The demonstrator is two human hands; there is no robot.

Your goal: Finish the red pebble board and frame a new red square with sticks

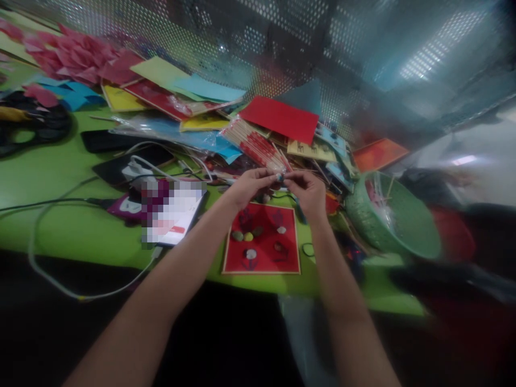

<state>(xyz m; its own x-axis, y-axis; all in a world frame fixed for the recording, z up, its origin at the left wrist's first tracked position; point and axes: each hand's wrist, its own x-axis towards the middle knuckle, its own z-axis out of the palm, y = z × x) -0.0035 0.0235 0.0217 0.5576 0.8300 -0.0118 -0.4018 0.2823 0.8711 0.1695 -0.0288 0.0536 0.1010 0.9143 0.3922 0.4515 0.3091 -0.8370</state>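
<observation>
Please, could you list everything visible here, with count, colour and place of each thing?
Table: one, green, across the view
Perforated panel: one, grey, behind table
Petal-like sheets: many, pink, back left
Coloured sheets: several, mixed colours, back
Sticks: one bundle, red-and-pale, back centre
Basin: one, green, right
Power strip: one, purple and white, left
Phone: one, bright-screened, left
Cables: several, white or black, left
Square board: one, red with pale edges, front centre
Small pieces: at least five, white, yellow, darker, on board
Held piece: one, bluish, above board
Blurred things: several, dark, far right
Left grip: one, bare, fingertips on held piece
Right grip: one, bare, fingertips beside it
</observation>
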